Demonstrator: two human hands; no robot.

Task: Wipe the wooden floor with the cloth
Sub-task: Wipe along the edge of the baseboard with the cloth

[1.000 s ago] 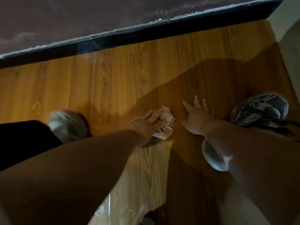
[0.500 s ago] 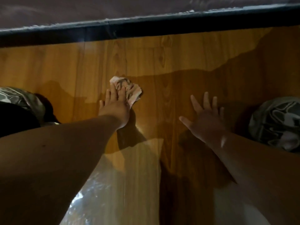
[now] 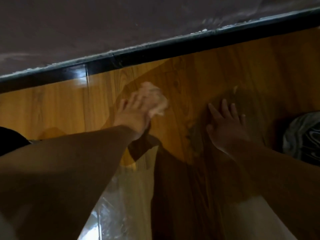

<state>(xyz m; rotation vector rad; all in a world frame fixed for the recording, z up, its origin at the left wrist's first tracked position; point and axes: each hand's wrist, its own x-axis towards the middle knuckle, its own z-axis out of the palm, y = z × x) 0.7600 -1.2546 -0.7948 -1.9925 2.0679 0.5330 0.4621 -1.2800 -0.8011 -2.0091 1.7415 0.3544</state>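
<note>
- The left hand [image 3: 133,116] pressed a crumpled pale cloth [image 3: 154,99] flat onto the wooden floor [image 3: 57,104], fingers laid over it; motion blurred both.
- The cloth lay near the frame's centre, at the hand's 1 o'clock.
- The right hand [image 3: 226,127], at the cloth's 4 o'clock, rested spread and empty on the floor.
- A patterned shoe [image 3: 303,137] sat at 3 o'clock; a dark skirting board [image 3: 155,52] ran along 12 o'clock.

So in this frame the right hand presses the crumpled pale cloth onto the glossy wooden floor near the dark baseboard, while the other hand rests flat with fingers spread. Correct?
Not quite. The head view shows the left hand pressing the crumpled pale cloth onto the glossy wooden floor near the dark baseboard. The right hand is the one resting flat with fingers spread.
</note>
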